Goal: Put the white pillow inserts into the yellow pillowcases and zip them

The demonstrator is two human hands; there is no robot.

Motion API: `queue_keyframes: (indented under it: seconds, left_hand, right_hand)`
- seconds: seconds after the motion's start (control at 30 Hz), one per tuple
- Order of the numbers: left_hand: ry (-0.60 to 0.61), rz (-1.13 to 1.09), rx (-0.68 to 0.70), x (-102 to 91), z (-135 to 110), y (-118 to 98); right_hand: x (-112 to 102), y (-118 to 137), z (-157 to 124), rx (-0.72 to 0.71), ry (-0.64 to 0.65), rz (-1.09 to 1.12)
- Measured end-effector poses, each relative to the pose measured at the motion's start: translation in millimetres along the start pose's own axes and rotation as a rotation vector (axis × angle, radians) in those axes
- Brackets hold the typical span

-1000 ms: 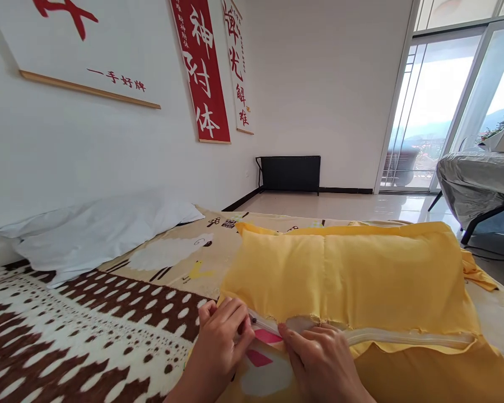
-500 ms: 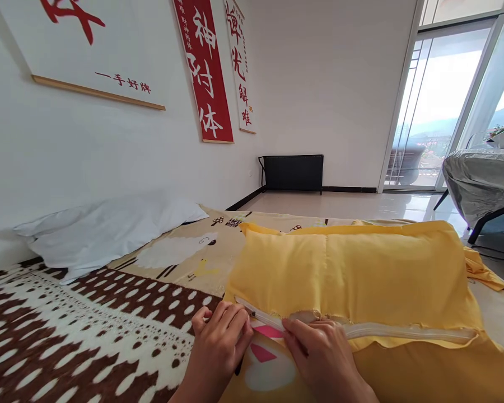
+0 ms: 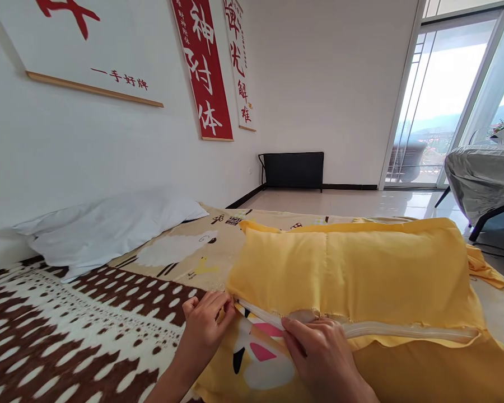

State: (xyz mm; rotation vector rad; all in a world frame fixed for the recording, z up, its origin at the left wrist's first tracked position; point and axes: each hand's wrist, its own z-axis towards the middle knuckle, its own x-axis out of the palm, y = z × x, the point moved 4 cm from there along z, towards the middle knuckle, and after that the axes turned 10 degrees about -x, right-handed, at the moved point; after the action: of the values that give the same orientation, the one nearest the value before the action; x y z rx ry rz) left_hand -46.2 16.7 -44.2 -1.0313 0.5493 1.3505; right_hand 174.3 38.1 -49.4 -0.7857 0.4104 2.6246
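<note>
Yellow pillow (image 3: 382, 268), lower right of frame. We judge it soft, light, slightly slippery; best held along the zipper (image 3: 411, 331) (cloth beside it looks frayed). Left hand (image 3: 206, 317) pinches the zipper's left end, right hand (image 3: 319, 348) grasps it mid-length. Long axis runs left-right, zipper side facing us.

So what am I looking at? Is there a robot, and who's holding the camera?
No robot here: those are a person's own two bare hands. Nobody needs to hold the camera, because it's worn on the person's head, looking forward and down. On the patterned bedding lie a white pillow and a yellow cover with a long pale zipper. The left hand pinches the cover near one zipper end. The right hand touches the zipper's edge; its grip is partly hidden.
</note>
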Motion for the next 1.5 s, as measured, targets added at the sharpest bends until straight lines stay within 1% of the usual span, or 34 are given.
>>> queue_keyframes:
  seconds: [0.1,0.2,0.3,0.4,0.43,0.47,0.5,0.53,0.57,0.6,0.63,0.67,0.7,0.73,0.83,0.93,1.03,1.1,1.17,1.2,1.27,1.33,1.37,1.43,1.5]
  left_hand:
    - [0.033,-0.015,-0.098,3.0,4,11]
    - [0.073,-0.013,-0.174,4.0,8,16]
    - [0.112,0.017,-0.227,3.4,12,18]
    - [0.250,0.098,-0.289,6.1,13,18]
    - [0.268,0.129,-0.295,5.7,12,17]
    - [0.232,0.151,-0.278,3.3,11,15]
    - [0.151,0.156,-0.217,-0.7,9,11]
    - [0.051,0.140,-0.111,-5.3,7,5]
    - [-0.031,0.113,0.021,-8.9,4,-2]
    - [-0.070,0.083,0.160,-10.2,0,-9]
    - [-0.059,0.059,0.284,-8.8,-4,-15]
    - [-0.013,0.040,0.376,-5.1,-6,-20]
    - [0.039,0.025,0.427,-0.1,-6,-22]
    - [0.073,0.005,0.443,5.2,-5,-22]
    - [0.108,-0.145,0.421,19.4,5,-17]
    - [0.123,-0.368,0.314,24.5,15,-12]
    - [0.106,-0.565,0.159,15.2,19,-16]
    - [0.057,-0.663,0.087,3.5,18,-22]
    - [-0.009,-0.738,0.053,-8.4,17,-29]
    - [-0.044,-0.764,0.042,-13.3,16,-31]
    - [-0.103,-0.785,0.030,-19.2,16,-33]
    - [-0.134,-0.778,0.018,-19.0,17,-32]
    - [-0.140,-0.770,0.008,-16.7,19,-31]
    - [-0.135,-0.711,-0.040,-8.9,24,-32]
    - [-0.084,-0.536,-0.101,0.9,33,-36]
  right_hand:
    - [0,1,0,-0.011,0.000,-0.029]
    - [1,1,0,-0.008,0.001,-0.023]
    - [3,0,-1,0.001,0.001,-0.009]
    - [4,0,-1,-0.004,0.018,-0.010]
    - [4,0,-1,-0.005,0.023,-0.017]
    - [3,1,-1,-0.002,0.026,-0.025]
    - [3,1,-1,0.002,0.029,-0.030]
    - [2,1,0,0.011,0.031,-0.031]
    - [1,1,0,0.019,0.026,-0.028]
    - [1,1,0,0.028,0.024,-0.022]
    - [0,2,0,0.033,0.025,-0.016]
    - [0,2,0,0.037,0.027,-0.012]
    - [0,2,1,0.043,0.030,-0.011]
    - [-1,3,1,0.048,0.040,-0.009]
    - [-1,3,2,0.062,0.090,0.015]
    - [-6,2,6,0.062,0.087,0.046]
    - [-24,1,11,0.009,0.072,0.071]
    - [-45,-4,11,-0.064,0.075,0.001]
    - [-73,-19,1,-0.125,0.090,-0.139]
    - [-88,-32,-8,-0.135,0.103,-0.214]
    - [-118,-69,-36,-0.088,0.144,-0.319]
    - [-144,-115,-72,0.008,0.175,-0.389]
    - [-153,-138,-90,0.056,0.193,-0.395]
    - [-160,-177,-118,0.160,0.233,-0.327]
    - [-159,-205,-129,0.290,0.203,-0.207]
